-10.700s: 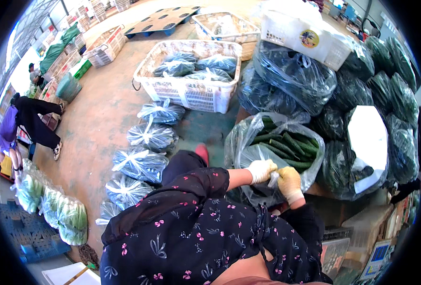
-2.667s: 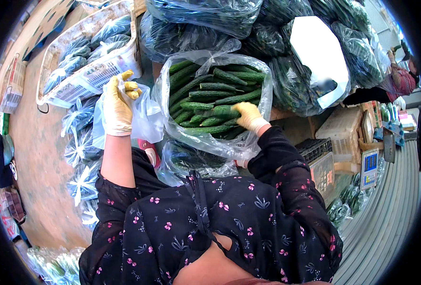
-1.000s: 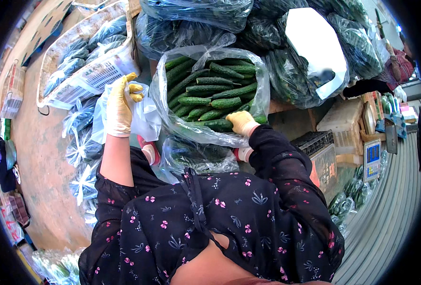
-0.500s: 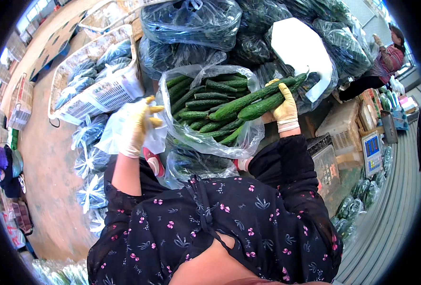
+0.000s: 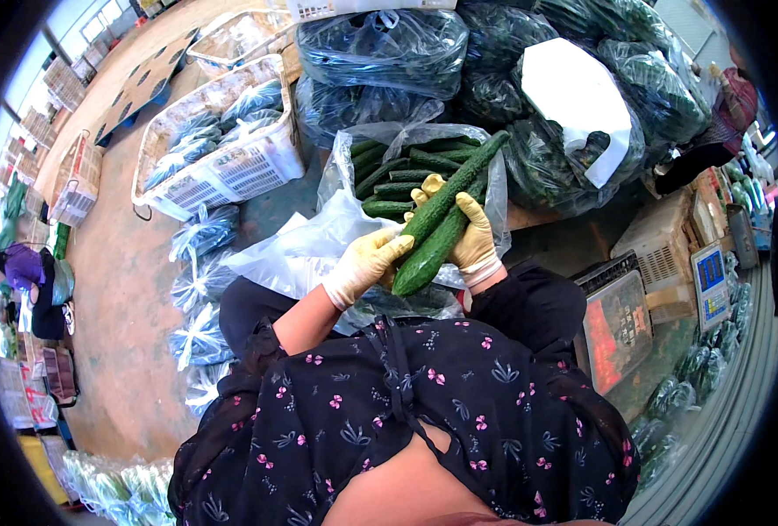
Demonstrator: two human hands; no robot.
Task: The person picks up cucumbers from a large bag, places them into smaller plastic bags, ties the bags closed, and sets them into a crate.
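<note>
Gloved in pale yellow, the right hand (image 5: 474, 238) is closed around two long cucumbers (image 5: 437, 223), which are held slanting from lower left to upper right above the person's lap. Both cucumbers are dark green, slender and slightly bumpy; the upper one reaches further, its tip lying over the rim of an open clear bag (image 5: 406, 158). Their lower ends are met by the left hand (image 5: 367, 263), likewise gloved, whose fingers are curled against them while a crumpled clear plastic bag (image 5: 297, 250) is bunched beneath its palm. More cucumbers of the same kind are seen packed inside the open bag just behind the hands. Further out, dark tied bags of cucumbers (image 5: 380, 48) are stacked behind it, one topped by a white sheet (image 5: 578, 92). A white plastic crate (image 5: 222, 145) filled with bagged produce is set on the floor to the left, and a scale (image 5: 621, 320) is placed to the right.
</note>
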